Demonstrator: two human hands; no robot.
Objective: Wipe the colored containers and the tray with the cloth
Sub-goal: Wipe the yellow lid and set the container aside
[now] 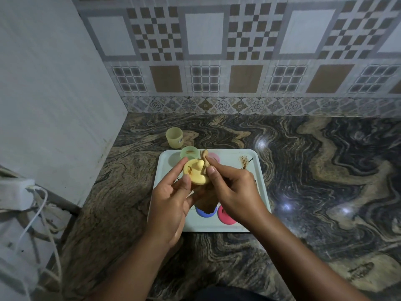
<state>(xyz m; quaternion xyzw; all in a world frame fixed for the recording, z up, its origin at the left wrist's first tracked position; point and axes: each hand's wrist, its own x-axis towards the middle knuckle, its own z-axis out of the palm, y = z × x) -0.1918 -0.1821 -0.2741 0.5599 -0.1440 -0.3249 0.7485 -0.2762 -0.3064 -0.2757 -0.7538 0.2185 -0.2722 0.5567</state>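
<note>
My left hand point(171, 196) holds a yellow lid point(196, 173) with a knob above the white tray point(256, 170). My right hand point(230, 187) pinches a brownish cloth point(205, 158) against the lid's right edge. More of the cloth hangs below the hands. On the tray stand a green container point(189, 152), a pink one point(214, 157) mostly hidden, a blue lid point(205, 212) and a red lid point(225, 215) at the front. A yellow container point(174, 137) stands on the counter behind the tray's left corner.
The tray lies on a dark marbled stone counter point(314, 170). Tiled wall runs along the back, a plain wall on the left. A white box with cables point(15, 192) sits at the left edge. A brown smudge point(244, 161) marks the tray's far right.
</note>
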